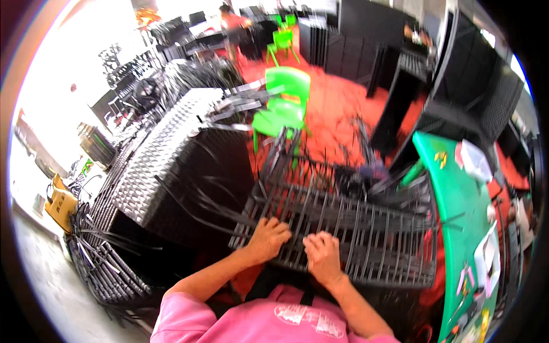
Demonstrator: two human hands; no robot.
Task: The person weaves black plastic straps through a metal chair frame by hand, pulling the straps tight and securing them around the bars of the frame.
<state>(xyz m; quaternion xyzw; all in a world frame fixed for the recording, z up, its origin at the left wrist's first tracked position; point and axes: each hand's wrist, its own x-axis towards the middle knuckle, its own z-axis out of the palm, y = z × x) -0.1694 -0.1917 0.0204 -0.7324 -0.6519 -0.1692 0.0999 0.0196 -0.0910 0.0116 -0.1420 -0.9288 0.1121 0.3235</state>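
Before me lies a black metal frame (366,220) with many parallel bars, partly woven with flat black strips. Long loose strips (209,220) trail leftward from the frame's near left part. My left hand (267,241) is closed there, its fingers curled around a black strip at the bars. Just to its right, my right hand (323,256) is also closed over the frame's near edge, fingertips bent down. What lies under its fingers is hidden. A small gap separates the two hands.
A large woven black piece (166,166) stands at my left, with a yellow bag (60,204) beyond it. On the right is a green table (452,228) with white trays and small tools. Green chairs (284,103) stand ahead on the red floor covering (337,106). Another person (233,22) is far back.
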